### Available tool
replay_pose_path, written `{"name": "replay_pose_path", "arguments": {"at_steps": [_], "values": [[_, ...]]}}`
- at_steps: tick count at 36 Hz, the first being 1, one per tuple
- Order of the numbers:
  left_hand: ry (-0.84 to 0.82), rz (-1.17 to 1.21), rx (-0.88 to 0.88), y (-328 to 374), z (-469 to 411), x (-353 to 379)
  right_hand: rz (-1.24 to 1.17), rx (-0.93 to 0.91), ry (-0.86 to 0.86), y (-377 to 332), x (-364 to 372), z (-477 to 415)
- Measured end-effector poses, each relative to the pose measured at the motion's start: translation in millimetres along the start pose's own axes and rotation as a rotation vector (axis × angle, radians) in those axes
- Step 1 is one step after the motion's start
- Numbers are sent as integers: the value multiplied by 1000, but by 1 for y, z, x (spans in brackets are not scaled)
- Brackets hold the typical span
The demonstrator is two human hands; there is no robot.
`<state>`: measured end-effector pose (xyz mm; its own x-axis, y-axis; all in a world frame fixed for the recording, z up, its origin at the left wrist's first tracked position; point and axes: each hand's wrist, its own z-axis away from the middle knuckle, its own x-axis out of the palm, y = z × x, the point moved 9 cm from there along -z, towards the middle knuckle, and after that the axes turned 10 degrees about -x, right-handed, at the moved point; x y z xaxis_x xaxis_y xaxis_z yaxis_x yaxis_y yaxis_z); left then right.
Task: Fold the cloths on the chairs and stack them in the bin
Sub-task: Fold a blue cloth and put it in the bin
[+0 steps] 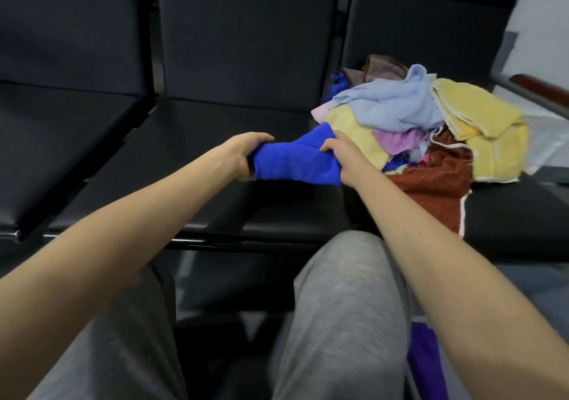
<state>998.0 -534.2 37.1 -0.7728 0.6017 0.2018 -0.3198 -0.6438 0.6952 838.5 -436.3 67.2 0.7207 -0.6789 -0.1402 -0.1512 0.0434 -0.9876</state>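
Blue cloth [295, 161]: bright blue, bunched into a thick band, centre of the frame. It spans the two hands over the right part of the middle seat, and its upper right end touches the pile's left edge. Whether it rests on the seat or is lifted clear cannot be told.
Left hand [246, 156]: just left of centre, fingers curled over the cloth's left end and thumb beneath it, closed round the fabric.
Right hand [341, 159]: just right of centre, back of the hand to the camera, fingers bent down into the cloth's right part and gripping it.
Pile of cloths [409, 150]: loose unfolded heap on the right seat, right of centre.
Light blue cloth [397, 104]: crumpled, on top of the pile.
Yellow cloth [480, 122]: white-edged, draped over the pile's right side.
Pink cloth [400, 141]: wedged in the middle of the pile, under the light blue one.
Rust-red cloth [431, 190]: lowest in the pile, white-edged, hanging over the seat's front edge.
Brown cloth [378, 68]: at the pile's far side, against the backrest.
Middle seat [215, 153]: black padded chair, centre.
Left seat [61, 122]: black padded chair, left of the frame.
Right seat [523, 215]: black padded chair, bearing the pile.
Grey trousers [338, 307]: the person's legs, lower half of the frame.
Purple item [425, 362]: lower right, partly hidden by the right forearm; kind cannot be told.
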Motion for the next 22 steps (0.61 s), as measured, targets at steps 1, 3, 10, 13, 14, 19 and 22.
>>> {"name": "replay_pose_path", "arguments": {"at_steps": [1,3,10,13,14,19,22], "values": [[-32,18,2,-1,1,13,-4,4,5,-2,-13,4],[-110,44,22,-4,4,43,-59,33,16,-4,-39,15],[-295,46,129,-16,30,151,-356,38,26,-16,-130,60],[-332,-38,144,-35,49,197,-412,81,76,-7,-175,88],[-351,-55,136,-44,53,213,-412,97,104,-2,-192,100],[-502,-83,3,-105,66,290,-324,166,183,33,-269,160],[-506,-80,-64,-150,61,321,-307,236,231,61,-300,195]]}}
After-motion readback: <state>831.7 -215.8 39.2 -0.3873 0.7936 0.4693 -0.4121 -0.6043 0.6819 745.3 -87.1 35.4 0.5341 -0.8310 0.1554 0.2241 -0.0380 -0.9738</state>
